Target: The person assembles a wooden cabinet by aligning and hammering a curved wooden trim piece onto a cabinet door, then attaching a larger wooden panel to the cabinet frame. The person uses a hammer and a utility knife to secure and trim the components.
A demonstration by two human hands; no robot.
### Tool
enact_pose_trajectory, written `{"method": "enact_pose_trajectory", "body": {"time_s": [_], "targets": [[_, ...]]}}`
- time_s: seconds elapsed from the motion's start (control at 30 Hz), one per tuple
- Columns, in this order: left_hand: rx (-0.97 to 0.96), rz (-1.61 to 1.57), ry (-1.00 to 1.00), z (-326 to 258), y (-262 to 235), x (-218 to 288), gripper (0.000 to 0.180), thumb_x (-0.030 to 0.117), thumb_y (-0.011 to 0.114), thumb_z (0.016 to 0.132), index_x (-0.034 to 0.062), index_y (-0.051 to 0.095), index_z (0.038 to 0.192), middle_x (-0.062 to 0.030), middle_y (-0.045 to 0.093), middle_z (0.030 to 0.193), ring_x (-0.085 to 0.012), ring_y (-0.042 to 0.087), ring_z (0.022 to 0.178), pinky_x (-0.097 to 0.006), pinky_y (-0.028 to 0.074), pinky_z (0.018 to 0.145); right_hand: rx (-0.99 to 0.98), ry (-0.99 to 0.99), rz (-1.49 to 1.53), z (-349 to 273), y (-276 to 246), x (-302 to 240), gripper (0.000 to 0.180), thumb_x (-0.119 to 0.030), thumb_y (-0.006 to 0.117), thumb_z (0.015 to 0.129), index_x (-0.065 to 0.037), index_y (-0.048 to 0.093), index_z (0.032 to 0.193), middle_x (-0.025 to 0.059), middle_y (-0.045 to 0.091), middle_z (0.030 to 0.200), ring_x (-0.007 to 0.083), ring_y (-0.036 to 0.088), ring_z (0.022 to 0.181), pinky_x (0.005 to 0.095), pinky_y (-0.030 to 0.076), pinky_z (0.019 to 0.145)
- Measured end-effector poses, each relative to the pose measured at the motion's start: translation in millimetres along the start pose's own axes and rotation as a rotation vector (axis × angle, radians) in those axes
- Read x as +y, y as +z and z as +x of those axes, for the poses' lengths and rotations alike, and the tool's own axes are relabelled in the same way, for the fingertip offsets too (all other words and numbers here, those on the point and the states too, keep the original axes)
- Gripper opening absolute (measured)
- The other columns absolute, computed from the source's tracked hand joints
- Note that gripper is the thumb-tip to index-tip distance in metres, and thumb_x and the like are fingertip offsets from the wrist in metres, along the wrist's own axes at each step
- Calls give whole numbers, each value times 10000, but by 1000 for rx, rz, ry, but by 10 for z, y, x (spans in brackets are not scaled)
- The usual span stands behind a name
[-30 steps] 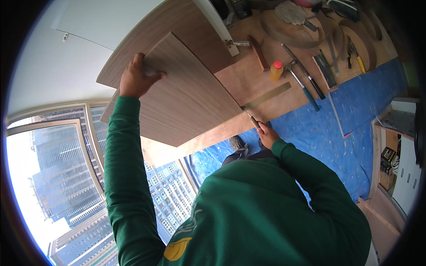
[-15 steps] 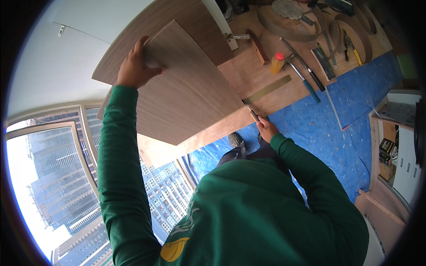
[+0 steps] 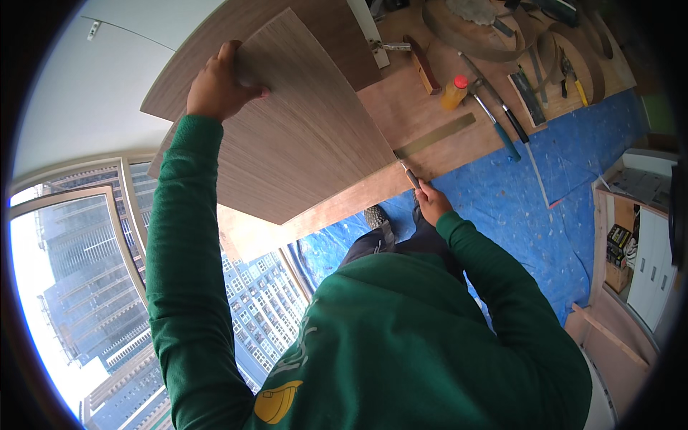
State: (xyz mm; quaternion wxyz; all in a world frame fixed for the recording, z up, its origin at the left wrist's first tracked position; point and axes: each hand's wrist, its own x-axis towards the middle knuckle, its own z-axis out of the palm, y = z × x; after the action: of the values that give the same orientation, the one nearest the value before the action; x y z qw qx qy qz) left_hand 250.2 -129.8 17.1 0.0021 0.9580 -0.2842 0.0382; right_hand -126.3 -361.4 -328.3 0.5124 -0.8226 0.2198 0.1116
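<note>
Blue floor sheeting (image 3: 552, 215) beneath one workbench (image 3: 401, 115): left hand (image 3: 218, 86) grips one veneer sheet's (image 3: 301, 129) far edge; right hand (image 3: 432, 202) clenches one knife (image 3: 407, 172) at its near corner.

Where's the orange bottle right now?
Head view, upper right: the orange bottle stands on the plywood worktop, beside the steel ruler and the teal-handled tools.

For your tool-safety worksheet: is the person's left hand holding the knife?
No: the left hand grips the far edge of the veneer sheet, while the right hand holds the knife.
</note>
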Motion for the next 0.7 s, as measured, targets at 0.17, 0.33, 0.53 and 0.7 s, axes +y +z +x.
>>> {"method": "enact_pose_trajectory", "body": {"time_s": [0.17, 0.33, 0.53, 0.7], "targets": [[-16, 3, -22, 23, 11, -27, 925, 317, 981, 627, 68, 521, 1389, -229, 687, 1236, -398, 698, 1124, -471, 577, 989, 47, -21, -2, -27, 38, -29, 445, -278, 533, 1047, -8, 591, 1395, 300, 690, 1130, 455, 672, 1048, 477, 541, 899], [-15, 2, -25, 17, 15, -43, 908, 347, 972, 635, 45, 523, 1364, -235, 683, 1231, -399, 690, 1135, -481, 562, 997, 44, 37, 24, -33, 64, -29, 436, -273, 536, 1048, -17, 592, 1397, 303, 691, 1121, 456, 676, 1041, 468, 545, 893], [-24, 0, -35, 12, -2, -31, 893, 360, 964, 643, 34, 526, 1350, -231, 685, 1220, -396, 693, 1129, -473, 564, 990, -26, 43, -11, -69, 40, 12, 485, -277, 532, 1051, 25, 545, 1431, 320, 639, 1286, 427, 632, 1214, 406, 509, 1022], [-28, 14, -41, 16, -5, -18, 895, 359, 967, 642, 32, 527, 1350, -228, 686, 1221, -392, 695, 1130, -468, 565, 991, 21, 5, -36, -181, 20, 22, 489, -275, 535, 1050, 31, 541, 1432, 324, 650, 1257, 430, 645, 1187, 412, 512, 1010]]}}
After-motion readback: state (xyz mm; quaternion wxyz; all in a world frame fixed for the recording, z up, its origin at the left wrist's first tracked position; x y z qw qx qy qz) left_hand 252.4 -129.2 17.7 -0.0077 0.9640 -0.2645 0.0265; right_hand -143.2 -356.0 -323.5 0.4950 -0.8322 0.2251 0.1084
